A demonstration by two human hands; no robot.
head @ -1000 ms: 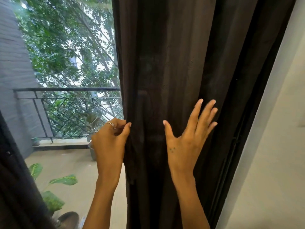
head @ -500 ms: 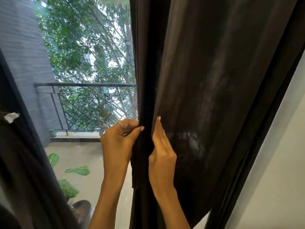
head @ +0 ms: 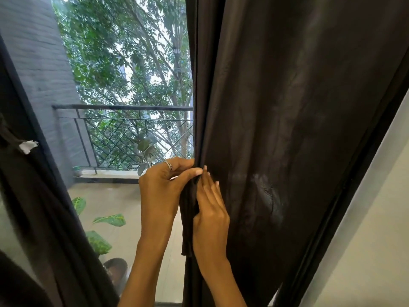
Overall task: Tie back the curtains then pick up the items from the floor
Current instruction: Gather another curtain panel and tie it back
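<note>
**Entry: dark curtain, right panel, being gathered at its inner edge**

Item 1. Curtain (head: 287,129): dark brown cloth, hanging over the right side of the doorway and filling most of the view. Its inner edge is bunching into narrow folds between the two hands. Since a second ago the panel is reaching less far left, so more of the balcony is showing.

Item 2. Left hand (head: 163,191): gripping the curtain's edge, thumb pressing the fold against curled fingers; a ring (head: 169,165) is sitting on one finger. This grip is staying as it was in both earlier frames.

Item 3. Right hand (head: 210,211): now lying edge-on against the cloth just beside the left hand, fingers straight and close together, tips touching the fold near the left thumb. A second ago it was lying flat on the curtain with fingers spread wide, well to the right.

Item 4. Second curtain (head: 33,207): dark, hanging at the left border, a small white tag (head: 27,146) showing on it; the tag was out of view a second ago.

Item 5. Outdoors: balcony railing (head: 124,129), trees (head: 124,52), grey brick wall (head: 33,63), a leafy potted plant (head: 99,238) on the balcony floor (head: 115,202).

Item 6. White wall (head: 376,240): standing right of the curtain.
</note>
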